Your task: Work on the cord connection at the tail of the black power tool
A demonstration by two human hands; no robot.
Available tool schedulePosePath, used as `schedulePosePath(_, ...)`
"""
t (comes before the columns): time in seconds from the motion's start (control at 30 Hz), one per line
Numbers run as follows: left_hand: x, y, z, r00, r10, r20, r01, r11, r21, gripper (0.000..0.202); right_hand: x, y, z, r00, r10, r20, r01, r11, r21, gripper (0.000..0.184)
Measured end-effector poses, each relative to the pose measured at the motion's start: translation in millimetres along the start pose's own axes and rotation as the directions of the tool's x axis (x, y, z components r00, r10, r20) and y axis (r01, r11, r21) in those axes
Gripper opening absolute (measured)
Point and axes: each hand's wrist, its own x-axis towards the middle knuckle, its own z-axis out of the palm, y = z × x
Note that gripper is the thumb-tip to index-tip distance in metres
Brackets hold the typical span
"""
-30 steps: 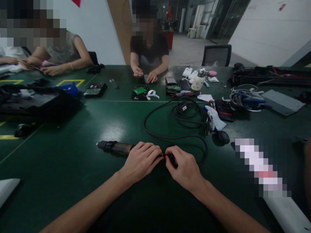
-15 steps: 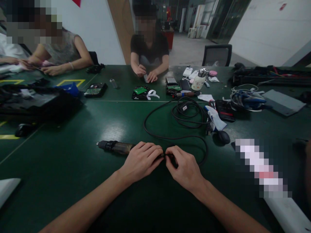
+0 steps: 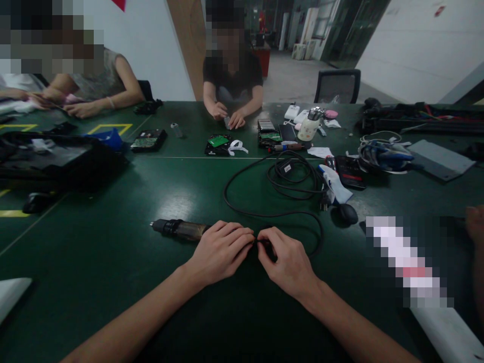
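A dark electric screwdriver (image 3: 177, 229) lies on the green table (image 3: 113, 262), its tip pointing left. My left hand (image 3: 221, 250) is wrapped over its rear end, fingers closed on it. My right hand (image 3: 287, 262) pinches the black cord (image 3: 242, 207) where it meets the tool, touching my left fingertips. The cord loops away to the right and up into a coil (image 3: 293, 176).
Two people sit across the table, hands busy with small parts. Hard drives (image 3: 148, 139), circuit boards (image 3: 218, 141), a white mug (image 3: 308, 128), a black mouse (image 3: 348, 213), cable bundles (image 3: 381, 154) and a dark tray (image 3: 56, 159) lie around. Another person's hand (image 3: 475, 222) shows at the right edge.
My hands have barely shifted on the screwdriver and cord. A hand at the right edge has come further into view.
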Motion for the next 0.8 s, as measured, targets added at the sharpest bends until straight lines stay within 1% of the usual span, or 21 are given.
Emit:
schedulePosePath(0.13, 0.8, 0.7, 1.3, 0.999, -0.036, -0.024, 0.037, 0.998, 0.05, 0.017, -0.4, 0.6, 1.0, 1.0, 0.001, -0.005, -0.001, 1.0, 0.011, 0.01)
schedulePosePath(0.3, 1.8, 1.5, -1.2, 1.0, 0.002, 0.004, -0.002, 1.0, 0.003, 0.023, -0.8, -0.3, 1.0, 1.0, 0.006, 0.004, -0.006, 1.0, 0.0, 0.01)
schedulePosePath(0.47, 1.7, 1.0, 1.1, 1.0, -0.025, -0.018, 0.026, 0.998, 0.058, 0.016, 0.0, -0.6, 0.2, 1.0, 0.003, 0.005, -0.003, 1.0, 0.006, 0.009)
schedulePosePath(0.53, 1.5, 1.5, 0.9, 1.0, -0.023, -0.02, 0.024, 0.998, 0.06, 0.018, 0.1, -0.6, -0.1, 1.0, 0.002, 0.004, -0.002, 1.0, 0.004, 0.009)
schedulePosePath(0.67, 0.6, 1.7, -0.6, 1.0, -0.005, 0.001, 0.005, 1.0, 0.01, 0.025, 0.1, -1.2, -1.0, 1.0, 0.005, 0.008, -0.005, 1.0, 0.001, 0.009)
schedulePosePath(0.8, 0.2, 0.4, 2.1, 1.0, -0.024, -0.019, 0.024, 0.999, 0.035, 0.017, 0.2, -2.5, -2.2, 1.0, 0.004, 0.007, -0.004, 1.0, 0.005, 0.01)
